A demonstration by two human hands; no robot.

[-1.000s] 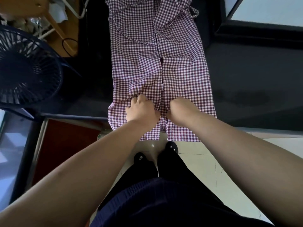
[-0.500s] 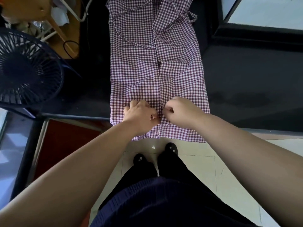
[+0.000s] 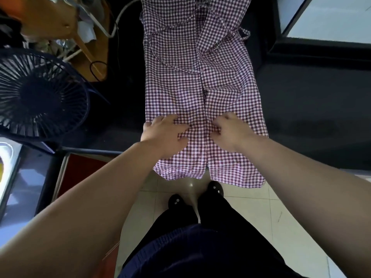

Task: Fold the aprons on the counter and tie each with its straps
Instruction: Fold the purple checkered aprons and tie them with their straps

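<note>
A purple-and-white checked apron (image 3: 200,81) lies lengthwise on the dark counter (image 3: 305,109). Its two sides are folded in and meet along a middle seam. Its near end hangs over the counter's front edge. A strap loop (image 3: 243,33) sticks out at the far right. My left hand (image 3: 164,135) rests on the left flap with fingers spread toward the seam. Just right of the seam, my right hand (image 3: 230,133) presses on the right flap with fingers loosely bent. Neither hand visibly pinches the cloth.
A dark wire-guard fan (image 3: 40,93) stands at the left, close to the counter. Cables and wooden furniture (image 3: 94,63) are at the far left. A raised dark frame (image 3: 301,55) borders the counter's far right. Tiled floor (image 3: 271,213) and my shoes are below.
Both hands held the cloth close together at the seam earlier. They have now moved apart, with fingers spread on the flaps. The view has also shifted a little.
</note>
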